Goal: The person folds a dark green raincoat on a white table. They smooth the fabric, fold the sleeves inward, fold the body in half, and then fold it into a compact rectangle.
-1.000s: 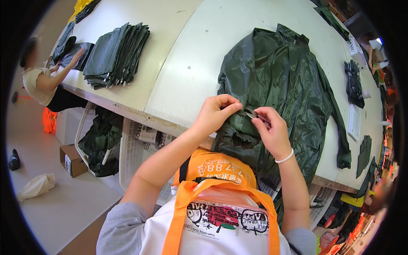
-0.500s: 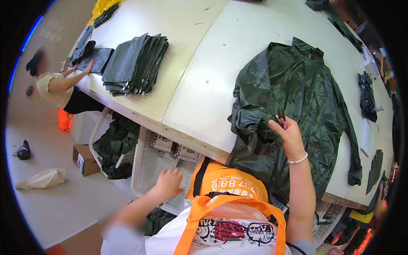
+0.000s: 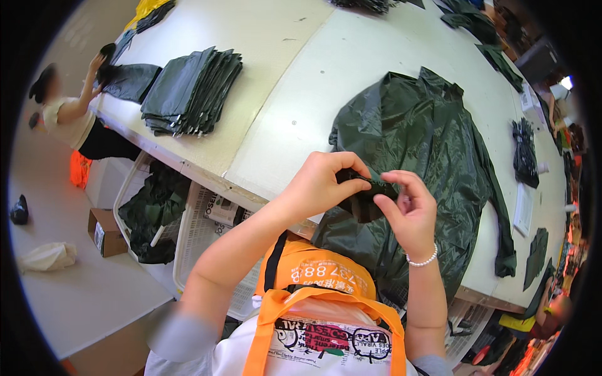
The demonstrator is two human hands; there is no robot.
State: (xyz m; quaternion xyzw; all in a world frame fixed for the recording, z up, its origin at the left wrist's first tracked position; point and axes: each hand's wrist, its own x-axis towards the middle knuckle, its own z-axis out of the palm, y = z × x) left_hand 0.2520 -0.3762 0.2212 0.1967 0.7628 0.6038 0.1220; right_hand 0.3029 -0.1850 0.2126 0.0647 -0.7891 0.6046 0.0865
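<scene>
A dark green, shiny rain jacket (image 3: 420, 131) lies spread on the white table, its collar pointing away from me. One sleeve end (image 3: 367, 207) is lifted toward me. My left hand (image 3: 329, 185) pinches the sleeve end between thumb and fingers. Close beside it, my right hand (image 3: 411, 203), with a beaded bracelet at the wrist, curls its thumb and forefinger round the other side of the same sleeve end. Whether something else sits in the right palm is hidden by the fingers. The jacket's other sleeve (image 3: 495, 232) hangs down along the right side.
A stack of folded dark green garments (image 3: 188, 94) stands at the left. White baskets (image 3: 183, 263) sit below the table edge, one holding green garments (image 3: 157, 207). A co-worker (image 3: 72, 113) handles a dark garment at the far left. A dark bundle (image 3: 525, 153) lies at the right.
My left hand has come up from beside the table edge and grasped the sleeve end. The dark reddish thing seen at my right fingers no longer shows. The view has shifted slightly.
</scene>
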